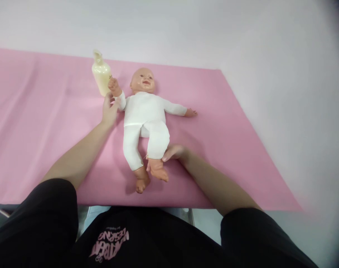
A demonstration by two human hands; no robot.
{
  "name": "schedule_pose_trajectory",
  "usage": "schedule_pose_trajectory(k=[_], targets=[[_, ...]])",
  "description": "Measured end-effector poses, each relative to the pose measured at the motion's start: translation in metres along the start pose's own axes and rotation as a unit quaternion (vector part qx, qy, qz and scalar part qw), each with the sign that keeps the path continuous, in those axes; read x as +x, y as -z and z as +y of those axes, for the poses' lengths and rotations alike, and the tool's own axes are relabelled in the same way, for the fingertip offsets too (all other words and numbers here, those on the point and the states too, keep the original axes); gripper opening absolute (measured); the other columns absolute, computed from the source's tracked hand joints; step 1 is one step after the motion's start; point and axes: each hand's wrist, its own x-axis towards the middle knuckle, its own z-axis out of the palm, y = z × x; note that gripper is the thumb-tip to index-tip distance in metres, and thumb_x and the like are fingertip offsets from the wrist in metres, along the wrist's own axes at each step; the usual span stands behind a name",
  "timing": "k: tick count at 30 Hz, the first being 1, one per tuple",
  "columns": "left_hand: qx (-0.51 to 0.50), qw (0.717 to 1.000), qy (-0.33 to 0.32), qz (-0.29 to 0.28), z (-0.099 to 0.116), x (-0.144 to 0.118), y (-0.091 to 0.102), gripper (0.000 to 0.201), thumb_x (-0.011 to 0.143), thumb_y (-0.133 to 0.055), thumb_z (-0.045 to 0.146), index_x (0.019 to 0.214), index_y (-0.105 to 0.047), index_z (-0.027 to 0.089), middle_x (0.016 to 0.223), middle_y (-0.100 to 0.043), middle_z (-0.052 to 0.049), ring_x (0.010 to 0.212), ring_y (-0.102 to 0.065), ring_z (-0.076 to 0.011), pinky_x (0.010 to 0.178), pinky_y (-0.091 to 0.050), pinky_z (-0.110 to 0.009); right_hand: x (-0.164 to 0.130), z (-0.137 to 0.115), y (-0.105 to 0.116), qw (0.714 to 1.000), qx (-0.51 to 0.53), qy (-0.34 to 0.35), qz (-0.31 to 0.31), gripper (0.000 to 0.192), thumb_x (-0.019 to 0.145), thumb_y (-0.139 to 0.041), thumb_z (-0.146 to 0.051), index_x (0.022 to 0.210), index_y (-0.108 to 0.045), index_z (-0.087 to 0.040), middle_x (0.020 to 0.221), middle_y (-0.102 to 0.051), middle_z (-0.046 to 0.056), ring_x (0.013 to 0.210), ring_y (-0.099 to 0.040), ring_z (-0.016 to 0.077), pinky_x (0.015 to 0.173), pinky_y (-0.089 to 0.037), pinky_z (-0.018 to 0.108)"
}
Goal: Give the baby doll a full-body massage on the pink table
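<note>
Doll (145, 111) on pink sheet (228, 123), left hand (110, 109) fingers at sleeve

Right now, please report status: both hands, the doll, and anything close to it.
Left hand on doll arm. Right hand at its leg. Doll on its back, pink cloth. Cream bottle beside raised arm.

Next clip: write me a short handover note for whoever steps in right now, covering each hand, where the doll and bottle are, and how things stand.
Left hand: at the doll's raised arm, fingers on the white sleeve near the wrist; whether it grips cannot be told.
Right hand: resting against the doll's lower leg, just above the foot; grip unclear.
Doll: lies on its back on the pink cloth, dressed in a white suit, feet bare, other arm stretched out sideways.
Bottle: cream-coloured, stands upright beside the doll's raised hand, not held.
Done: doll laid out and clothed. Bottle untouched.
</note>
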Motion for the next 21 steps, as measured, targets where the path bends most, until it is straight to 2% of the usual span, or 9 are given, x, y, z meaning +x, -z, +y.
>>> schedule_pose_trajectory(k=[4, 10, 14, 18, 21], targets=[[-0.022, 0.999, 0.022, 0.027, -0.004, 0.003, 0.002, 0.066, 0.072, -0.075, 0.084, 0.105, -0.063, 0.028, 0.109, -0.071, -0.005, 0.106, -0.068, -0.0257, 0.097, -0.056, -0.043, 0.002, -0.004, -0.005, 1.000, -0.013, -0.014, 0.007, 0.056, 0.073, -0.085, -0.043, 0.118, -0.068, -0.013, 0.114, -0.081, 0.018, 0.118, -0.073, 0.0339, 0.109, -0.053, 0.047], [-0.044, 0.996, 0.056, 0.046, -0.014, 0.009, 0.006, 0.071, 0.072, -0.075, 0.085, 0.105, -0.059, 0.025, 0.109, -0.067, -0.005, 0.105, -0.067, -0.0229, 0.089, -0.055, -0.039, 0.001, -0.005, -0.003, 1.000, -0.017, -0.009, 0.003, 0.055, 0.075, -0.084, -0.041, 0.119, -0.068, -0.012, 0.113, -0.081, 0.018, 0.122, -0.072, 0.0331, 0.110, -0.052, 0.047], [-0.019, 0.999, 0.019, 0.037, -0.010, 0.005, 0.005, 0.067, 0.077, -0.071, 0.083, 0.110, -0.060, 0.026, 0.112, -0.068, -0.005, 0.108, -0.067, -0.0236, 0.095, -0.054, -0.041, -0.002, 0.003, 0.004, 1.000, 0.015, 0.026, 0.003, 0.053, 0.075, -0.082, -0.043, 0.116, -0.069, -0.012, 0.109, -0.081, 0.019, 0.111, -0.075, 0.0336, 0.102, -0.055, 0.047], [0.048, 0.996, -0.069, -0.019, 0.006, -0.006, 0.003, 0.062, 0.083, -0.069, 0.079, 0.117, -0.063, 0.027, 0.117, -0.069, -0.008, 0.112, -0.066, -0.0272, 0.100, -0.051, -0.046, -0.005, 0.008, 0.013, 0.989, 0.062, 0.116, 0.074, 0.053, 0.076, -0.077, -0.054, 0.108, -0.070, -0.013, 0.091, -0.080, 0.012, 0.085, -0.076, 0.0244, 0.083, -0.058, 0.036], [0.098, 0.985, -0.104, -0.101, 0.020, -0.014, 0.000, 0.058, 0.077, -0.079, 0.070, 0.113, -0.068, 0.026, 0.119, -0.070, -0.009, 0.118, -0.063, -0.0315, 0.109, -0.046, -0.050, -0.006, 0.004, 0.018, 0.965, 0.096, 0.189, 0.152, 0.055, 0.076, -0.072, -0.063, 0.103, -0.068, -0.015, 0.070, -0.070, 0.002, 0.063, -0.063, 0.0162, 0.069, -0.053, 0.030]])
